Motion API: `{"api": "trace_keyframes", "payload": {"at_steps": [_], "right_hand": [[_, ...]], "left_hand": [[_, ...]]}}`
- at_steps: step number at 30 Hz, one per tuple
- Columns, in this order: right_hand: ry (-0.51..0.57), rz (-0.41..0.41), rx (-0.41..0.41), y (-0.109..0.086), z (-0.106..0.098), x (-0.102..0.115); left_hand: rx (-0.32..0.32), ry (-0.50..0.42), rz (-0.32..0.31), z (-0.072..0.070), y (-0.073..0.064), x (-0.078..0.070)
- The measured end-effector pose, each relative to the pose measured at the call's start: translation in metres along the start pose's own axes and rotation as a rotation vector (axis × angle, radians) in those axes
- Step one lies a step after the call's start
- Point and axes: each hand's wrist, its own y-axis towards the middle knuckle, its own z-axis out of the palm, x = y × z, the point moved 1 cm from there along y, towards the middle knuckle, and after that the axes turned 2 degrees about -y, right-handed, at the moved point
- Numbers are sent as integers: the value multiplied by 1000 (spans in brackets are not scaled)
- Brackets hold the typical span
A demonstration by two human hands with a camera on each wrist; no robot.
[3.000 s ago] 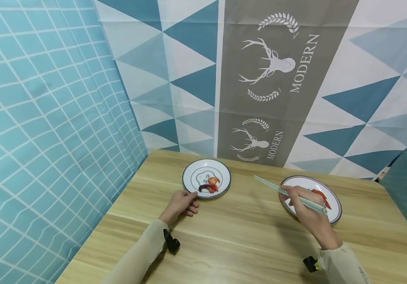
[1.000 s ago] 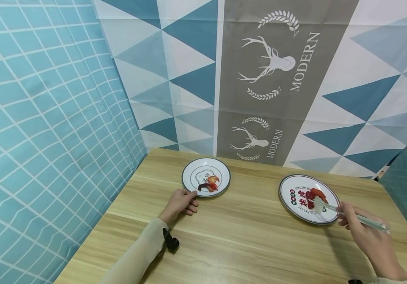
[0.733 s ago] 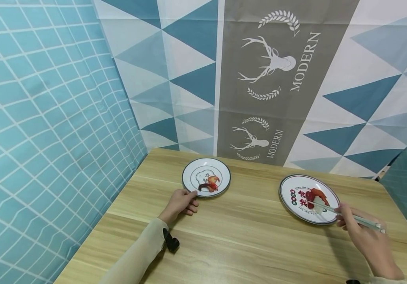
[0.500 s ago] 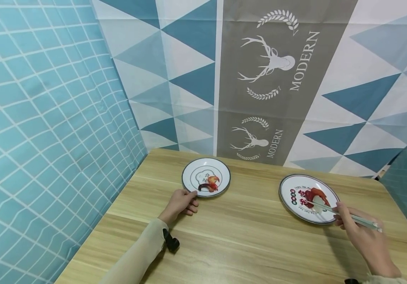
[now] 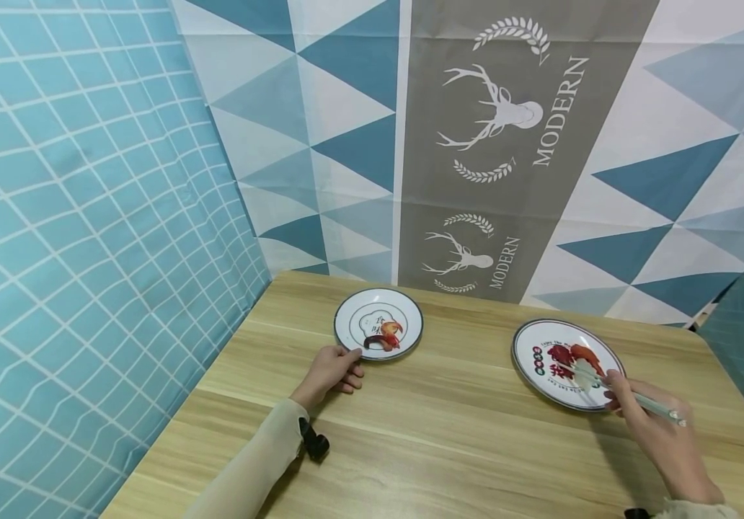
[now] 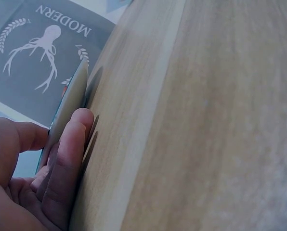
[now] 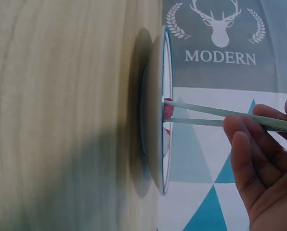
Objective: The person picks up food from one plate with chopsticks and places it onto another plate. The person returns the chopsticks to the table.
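My left hand [image 5: 331,371] pinches the near rim of the left plate [image 5: 349,317], thumb on top and fingers underneath, as the left wrist view shows. A reddish-orange food piece with a dark curved part [image 5: 378,341] lies on that plate. My right hand [image 5: 660,429] holds pale green chopsticks [image 5: 654,408] that slant down over the right plate [image 5: 534,330]. Their tips are at a dark red piece [image 5: 560,355]; the right wrist view has one tip on each side of the red piece [image 7: 168,109]. Beside it lie an orange-red piece [image 5: 587,355] and a whitish piece [image 5: 585,376].
Both plates stand toward the back of a wooden table [image 5: 437,418]. Behind it hangs a patterned cloth [image 5: 463,180] with deer heads, and a blue grid cloth [image 5: 86,216] covers the left side. Bare wood separates the two plates.
From above the right plate, my right hand moved to its right side and brought the chopstick tips down; lately it edged left, the dark red piece shifting slightly left. My left hand stayed put.
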Motion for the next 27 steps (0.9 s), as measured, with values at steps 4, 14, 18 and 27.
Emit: {"api": "trace_keyframes", "payload": {"at_steps": [4, 14, 18, 27], "right_hand": [[12, -38, -26, 0, 5, -1], [-24, -7, -50, 2, 14, -2], [-21, 23, -63, 1, 17, -1], [39, -35, -96, 3, 17, 5]], "left_hand": [[-2, 0, 0, 0, 0, 0], [-14, 15, -3, 2, 1, 1], [-17, 17, -2, 2, 0, 0], [-18, 14, -3, 1, 0, 0]]}}
